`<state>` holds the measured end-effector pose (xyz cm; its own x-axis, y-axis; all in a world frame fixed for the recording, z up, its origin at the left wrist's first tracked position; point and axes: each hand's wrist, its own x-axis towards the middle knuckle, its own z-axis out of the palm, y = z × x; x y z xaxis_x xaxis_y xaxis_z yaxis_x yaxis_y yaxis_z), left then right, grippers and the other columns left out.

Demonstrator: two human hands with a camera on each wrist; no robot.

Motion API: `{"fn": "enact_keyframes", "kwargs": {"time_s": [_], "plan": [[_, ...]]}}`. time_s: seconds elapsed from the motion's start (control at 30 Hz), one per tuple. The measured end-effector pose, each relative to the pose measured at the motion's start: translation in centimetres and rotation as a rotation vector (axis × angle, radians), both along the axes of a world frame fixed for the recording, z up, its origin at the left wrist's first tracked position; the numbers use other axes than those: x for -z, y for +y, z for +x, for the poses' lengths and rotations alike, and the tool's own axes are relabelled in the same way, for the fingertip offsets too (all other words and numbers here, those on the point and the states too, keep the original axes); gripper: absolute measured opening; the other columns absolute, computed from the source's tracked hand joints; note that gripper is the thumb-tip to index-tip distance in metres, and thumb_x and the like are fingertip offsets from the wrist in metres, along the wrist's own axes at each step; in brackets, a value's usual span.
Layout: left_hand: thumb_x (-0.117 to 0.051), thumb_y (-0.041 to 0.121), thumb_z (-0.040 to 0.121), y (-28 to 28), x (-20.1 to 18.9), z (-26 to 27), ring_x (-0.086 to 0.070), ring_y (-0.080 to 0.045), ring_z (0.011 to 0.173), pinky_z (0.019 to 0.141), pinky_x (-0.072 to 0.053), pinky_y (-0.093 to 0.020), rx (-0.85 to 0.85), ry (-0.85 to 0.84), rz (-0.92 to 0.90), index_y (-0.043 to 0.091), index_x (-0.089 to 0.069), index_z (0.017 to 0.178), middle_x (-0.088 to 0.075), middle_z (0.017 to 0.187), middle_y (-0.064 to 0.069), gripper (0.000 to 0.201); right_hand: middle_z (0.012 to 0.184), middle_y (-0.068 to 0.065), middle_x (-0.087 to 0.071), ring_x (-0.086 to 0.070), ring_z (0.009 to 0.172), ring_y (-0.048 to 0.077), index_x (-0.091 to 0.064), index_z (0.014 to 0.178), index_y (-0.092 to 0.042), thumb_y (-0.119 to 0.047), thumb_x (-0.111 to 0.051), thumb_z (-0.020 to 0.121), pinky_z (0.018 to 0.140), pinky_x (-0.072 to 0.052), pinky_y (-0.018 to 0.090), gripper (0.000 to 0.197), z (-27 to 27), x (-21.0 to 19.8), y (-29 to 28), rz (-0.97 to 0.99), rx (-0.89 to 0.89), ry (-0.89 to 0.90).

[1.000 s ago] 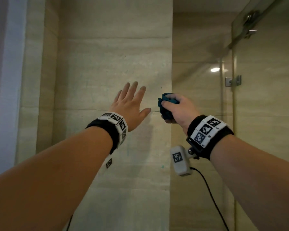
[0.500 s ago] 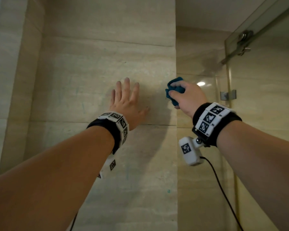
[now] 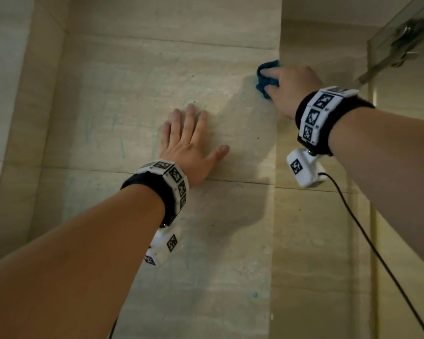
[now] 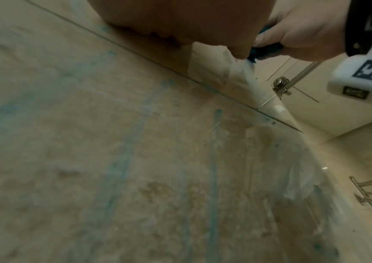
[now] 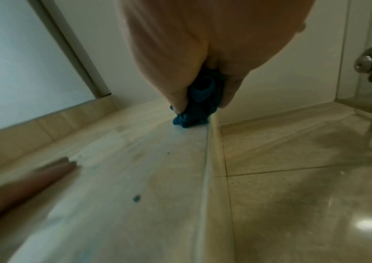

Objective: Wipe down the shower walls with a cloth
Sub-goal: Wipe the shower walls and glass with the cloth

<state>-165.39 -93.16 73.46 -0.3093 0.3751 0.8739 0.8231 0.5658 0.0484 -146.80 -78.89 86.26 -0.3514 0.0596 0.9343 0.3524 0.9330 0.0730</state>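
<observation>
Right hand (image 3: 291, 89), fingers curled around a bunched teal cloth (image 3: 267, 78), presses it against the beige tiled shower wall (image 3: 137, 89) at the wall's outer corner edge. Left hand (image 3: 189, 145) lies flat on the same wall, fingers straight and slightly spread, lower and to the left of the cloth. Faint teal streaks (image 4: 115, 169) mark the tile; a glass panel (image 3: 406, 148) stands at right.

cloth (image 3: 267, 77) mostly hidden, glass hinge (image 3: 406, 42) blurred
</observation>
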Motion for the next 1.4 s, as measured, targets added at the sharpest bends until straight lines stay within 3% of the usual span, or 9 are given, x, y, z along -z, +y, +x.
{"fn": "enact_keyframes", "kwargs": {"time_s": [0.1,0.23,0.37,0.53,0.77,0.93,1.07,1.13,1.4], "plan": [[-0.017,0.083,0.093,0.2,0.1,0.0,0.035,-0.019,0.153,0.126,0.019,-0.043,-0.016,0.011,0.018,0.032,0.018,0.163,0.035,0.167,0.007,0.093,0.152,0.016,-0.047,-0.040,0.141,0.036,-0.045,0.154,-0.019,-0.014,-0.045,0.107,0.113,-0.039,0.043,0.048,-1.4,0.9,1.0,0.104,0.031,-0.066],[-0.018,0.083,0.094,0.3,0.4,0.2,0.033,-0.019,0.154,0.126,0.018,-0.043,-0.047,0.025,0.030,0.031,0.019,0.163,0.034,0.167,0.007,0.093,0.155,0.012,-0.040,-0.033,0.147,0.031,-0.044,0.154,-0.020,-0.015,-0.042,0.105,0.116,-0.037,0.042,0.049,-2.1,3.2,2.2,0.120,-0.021,-0.082],[-0.020,0.082,0.095,0.3,0.3,0.5,0.033,-0.020,0.154,0.126,0.019,-0.042,-0.069,0.004,0.020,0.031,0.018,0.163,0.034,0.167,0.006,0.094,0.167,0.007,-0.027,-0.012,0.157,0.021,-0.038,0.158,-0.024,-0.019,-0.038,0.107,0.123,-0.021,0.037,0.051,-1.0,6.0,2.3,0.122,-0.036,-0.152],[-0.019,0.083,0.092,0.4,0.1,0.9,0.031,-0.022,0.155,0.127,0.016,-0.044,-0.109,-0.023,0.007,0.030,0.019,0.163,0.034,0.168,0.004,0.097,0.163,0.003,-0.036,-0.007,0.158,0.017,-0.042,0.156,-0.021,-0.031,-0.036,0.108,0.125,-0.016,0.034,0.050,-0.3,9.7,2.8,0.156,-0.101,-0.207],[-0.018,0.083,0.092,0.5,-0.1,0.8,0.032,-0.023,0.154,0.127,0.016,-0.046,-0.129,-0.042,-0.011,0.030,0.021,0.162,0.036,0.167,0.004,0.096,0.161,0.004,-0.040,-0.004,0.159,0.019,-0.038,0.157,-0.022,-0.027,-0.031,0.111,0.125,-0.012,0.030,0.047,-0.2,13.5,3.6,0.261,-0.024,-0.293],[-0.020,0.080,0.095,0.4,0.1,0.4,0.032,-0.024,0.154,0.126,0.018,-0.045,-0.104,-0.003,-0.004,0.029,0.019,0.163,0.034,0.168,0.003,0.094,0.161,0.013,-0.036,-0.011,0.157,0.032,-0.023,0.162,-0.018,-0.012,-0.036,0.108,0.122,-0.029,0.043,0.055,0.2,10.4,3.4,0.343,0.214,-0.355],[-0.020,0.079,0.096,0.4,0.2,0.2,0.032,-0.025,0.155,0.126,0.018,-0.046,-0.102,0.016,-0.012,0.028,0.021,0.163,0.035,0.167,0.002,0.093,0.163,0.019,-0.031,-0.009,0.156,0.037,-0.025,0.161,-0.016,-0.014,-0.032,0.111,0.123,-0.020,0.042,0.051,0.5,3.6,2.6,0.143,0.218,-0.209],[-0.020,0.078,0.097,0.4,0.3,0.3,0.033,-0.025,0.154,0.126,0.018,-0.047,-0.096,0.022,-0.017,0.028,0.022,0.162,0.036,0.167,0.002,0.092,0.163,0.018,-0.033,-0.005,0.157,0.034,-0.026,0.161,-0.018,-0.013,-0.033,0.110,0.123,-0.024,0.045,0.051,0.6,1.3,2.4,0.082,0.215,-0.217],[-0.016,0.077,0.098,0.4,0.5,0.3,0.032,-0.028,0.154,0.126,0.018,-0.048,-0.085,0.050,-0.006,0.025,0.023,0.162,0.035,0.167,-0.001,0.092,0.168,0.006,-0.025,-0.003,0.158,0.025,-0.029,0.161,-0.026,-0.006,-0.033,0.106,0.124,-0.021,0.038,0.058,-1.4,5.7,1.7,0.061,0.115,-0.125]]}}
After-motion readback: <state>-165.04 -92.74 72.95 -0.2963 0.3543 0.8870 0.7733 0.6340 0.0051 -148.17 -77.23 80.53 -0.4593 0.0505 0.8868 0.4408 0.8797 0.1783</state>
